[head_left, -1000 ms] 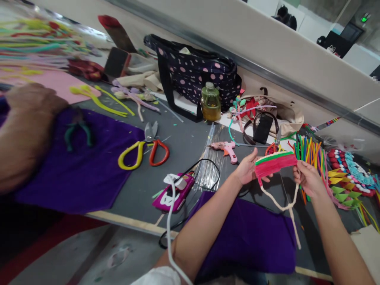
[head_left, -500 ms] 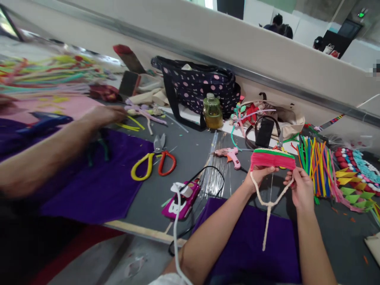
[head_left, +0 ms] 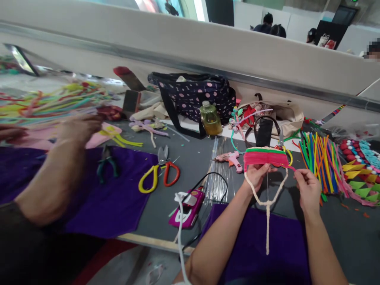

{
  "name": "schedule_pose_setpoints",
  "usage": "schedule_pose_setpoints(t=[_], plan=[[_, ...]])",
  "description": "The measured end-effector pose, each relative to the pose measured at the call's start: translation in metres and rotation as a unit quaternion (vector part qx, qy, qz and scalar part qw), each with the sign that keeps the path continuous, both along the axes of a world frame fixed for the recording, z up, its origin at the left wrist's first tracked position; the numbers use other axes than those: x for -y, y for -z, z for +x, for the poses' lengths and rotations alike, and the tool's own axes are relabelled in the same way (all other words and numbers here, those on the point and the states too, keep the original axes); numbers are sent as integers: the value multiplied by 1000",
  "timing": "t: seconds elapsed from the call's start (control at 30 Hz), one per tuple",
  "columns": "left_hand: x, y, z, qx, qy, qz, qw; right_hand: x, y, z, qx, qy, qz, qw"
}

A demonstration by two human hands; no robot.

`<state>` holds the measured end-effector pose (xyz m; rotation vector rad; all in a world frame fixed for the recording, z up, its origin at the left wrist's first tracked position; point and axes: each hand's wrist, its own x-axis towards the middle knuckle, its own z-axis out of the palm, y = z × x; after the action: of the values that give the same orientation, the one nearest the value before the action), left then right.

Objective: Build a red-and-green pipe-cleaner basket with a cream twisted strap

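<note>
A cream pipe-cleaner frame (head_left: 268, 203), shaped like a Y with a long stem hanging down, is filled at its top by a band of pink rows (head_left: 265, 158) with a green row above. My left hand (head_left: 257, 175) grips this piece from below, thumb against the lower edge of the pink band. Off the band's right side runs a loose pink pipe cleaner (head_left: 291, 168). Its end is pinched between the fingers of my right hand (head_left: 308, 185), apart from the frame. Under my forearms lies a purple cloth (head_left: 264, 241).
A pink glue gun (head_left: 230, 159) and clear glue sticks (head_left: 219, 178) lie left of my hands. A bundle of coloured pipe cleaners (head_left: 322, 162) sits right. Scissors (head_left: 162, 166), a magenta device (head_left: 188, 208) and a bottle (head_left: 210, 118) are farther left, where a co-worker's arm (head_left: 56, 174) reaches in.
My right hand has moved right, away from the frame, drawing the pink strand out sideways. The co-worker's hand has shifted left, and pliers now show on the cloth there. My view has turned slightly.
</note>
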<state>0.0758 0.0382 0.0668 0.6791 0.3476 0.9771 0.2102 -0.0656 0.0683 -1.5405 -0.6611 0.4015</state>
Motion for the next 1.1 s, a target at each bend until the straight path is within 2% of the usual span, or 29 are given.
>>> schedule_pose_setpoints(t=[0.2,0.53,0.83,0.97,1.1], plan=[[-2,-4,-10,7,50,-11,999,4,-4,-3,-7,-49,6,999],[-5,10,-11,-11,17,-31,999,8,-5,-3,5,-90,5,996],[-8,5,-11,-38,-8,-78,996,11,-6,-3,32,-98,20,994],[-9,7,-10,-32,-27,-90,995,11,-7,-3,65,-111,15,992],[-9,9,-9,-28,-23,-96,995,11,-6,0,64,-93,22,993]])
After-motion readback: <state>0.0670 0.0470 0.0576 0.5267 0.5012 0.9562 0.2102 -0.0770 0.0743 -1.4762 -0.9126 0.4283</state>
